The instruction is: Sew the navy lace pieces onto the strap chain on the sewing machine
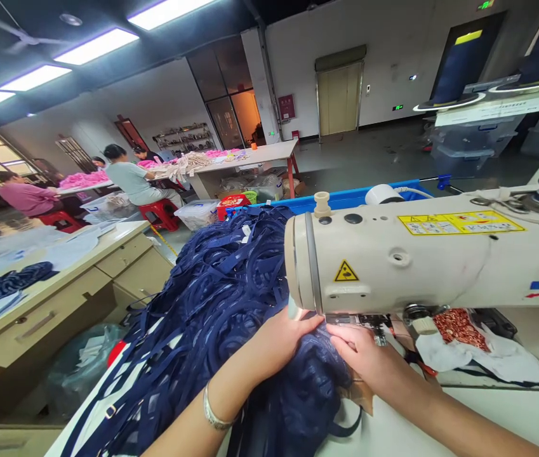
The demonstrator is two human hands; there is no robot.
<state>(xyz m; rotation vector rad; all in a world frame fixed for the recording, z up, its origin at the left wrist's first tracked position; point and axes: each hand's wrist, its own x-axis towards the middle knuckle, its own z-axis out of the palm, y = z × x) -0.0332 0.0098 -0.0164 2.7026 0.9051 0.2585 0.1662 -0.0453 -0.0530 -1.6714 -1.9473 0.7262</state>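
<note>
Beneath the head of a white sewing machine [421, 260], both hands are at a navy lace-like garment piece [319, 374] with narrow straps. My left hand [281, 339], a silver bracelet on its wrist, grips the fabric from the left, thumb pointing toward the needle area. From the other side my right hand [359, 352] pinches the same cloth between thumb and fingers, close to the presser foot. The machine head hides the needle and part of the left fingertips. Left of the hands spreads a large heap of navy strapped garments [235, 273].
Copper-coloured small parts [462, 329] lie on a white cloth [512, 362] under the machine arm. Thread cones [457, 70] stand upper right. A drawer desk [59, 298] is at left, a plastic bag [86, 362] below it. Co-workers [129, 178] sit at tables behind.
</note>
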